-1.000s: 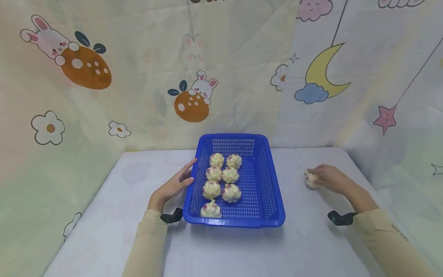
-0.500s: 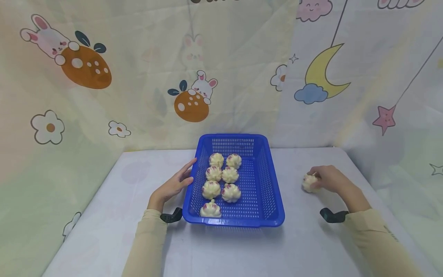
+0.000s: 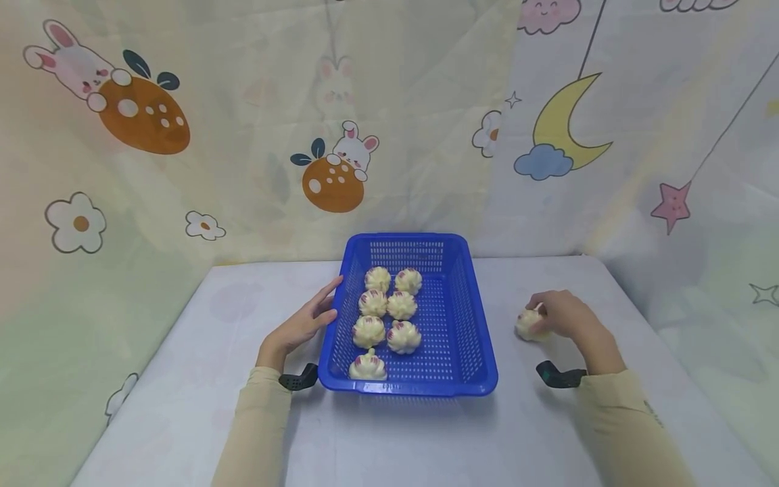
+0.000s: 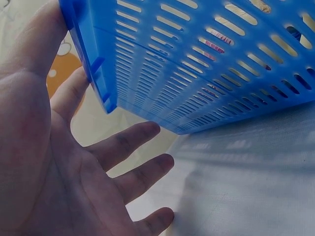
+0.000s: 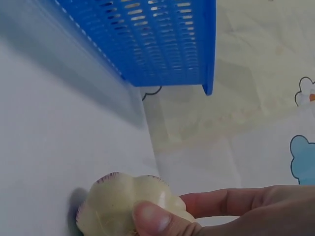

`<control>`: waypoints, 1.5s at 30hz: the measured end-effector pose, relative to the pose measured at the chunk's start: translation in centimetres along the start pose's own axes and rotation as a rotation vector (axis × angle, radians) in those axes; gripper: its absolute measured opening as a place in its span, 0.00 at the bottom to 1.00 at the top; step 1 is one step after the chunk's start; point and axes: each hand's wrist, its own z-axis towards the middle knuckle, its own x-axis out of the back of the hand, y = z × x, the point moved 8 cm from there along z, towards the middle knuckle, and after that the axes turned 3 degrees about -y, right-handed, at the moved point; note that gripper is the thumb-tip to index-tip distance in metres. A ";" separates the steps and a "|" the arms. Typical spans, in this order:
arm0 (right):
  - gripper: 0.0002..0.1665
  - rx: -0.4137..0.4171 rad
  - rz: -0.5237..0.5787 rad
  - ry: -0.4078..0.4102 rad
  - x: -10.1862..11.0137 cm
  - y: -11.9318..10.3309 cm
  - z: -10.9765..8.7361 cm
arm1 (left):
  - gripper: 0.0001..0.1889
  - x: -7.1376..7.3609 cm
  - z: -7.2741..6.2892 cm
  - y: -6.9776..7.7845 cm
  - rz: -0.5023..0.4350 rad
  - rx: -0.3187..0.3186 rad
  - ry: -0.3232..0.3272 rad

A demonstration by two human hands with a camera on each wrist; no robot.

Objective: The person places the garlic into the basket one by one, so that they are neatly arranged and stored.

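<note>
In the head view, my right hand pinches a garlic bulb to the right of the blue basket. The right wrist view has that cream bulb low in the picture, with the thumb across its near side and purple streaks on its edge. My left hand rests at the basket's left side. Seen from the left wrist, its thumb and index finger touch the basket rim while the other fingers are spread apart, off the wall. Several garlic bulbs sit in the left part of the basket.
The basket stands on a white-covered table, near its back edge. A patterned curtain hangs behind and along both sides. Bare basket floor shows right of the bulbs.
My right hand has moved left toward the basket, bringing the garlic bulb with it. My left hand stays at the basket's side, and the bulbs inside keep their places.
</note>
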 end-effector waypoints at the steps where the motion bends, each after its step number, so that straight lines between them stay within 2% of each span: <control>1: 0.23 -0.005 0.005 -0.003 -0.1 -0.1 0.0 | 0.35 0.0 0.0 0.1 -0.002 -0.007 -0.004; 11: 0.25 -0.050 0.062 -0.031 -1.1 -2.1 -0.3 | 0.35 0.2 0.1 -0.2 -0.002 -0.008 -0.005; 19: 0.24 -0.078 0.056 -0.035 -1.7 -3.7 -0.7 | 0.35 0.0 0.0 -0.1 -0.001 -0.009 0.000; 26: 0.25 -0.083 0.063 -0.046 -1.9 -3.7 -0.8 | 0.35 0.2 0.1 -0.2 -0.008 -0.021 -0.002; 32: 0.26 -0.081 0.095 -0.054 -1.7 -3.5 -1.1 | 0.35 0.0 0.2 0.2 -0.047 -0.089 -0.043; 40: 0.27 -0.075 0.095 0.014 0.0 -3.9 -1.9 | 0.35 0.1 0.3 0.1 -0.029 -0.049 -0.027; 45: 0.26 -0.056 0.101 0.101 1.3 -4.2 -2.4 | 0.35 0.1 0.1 0.0 -0.041 -0.055 -0.030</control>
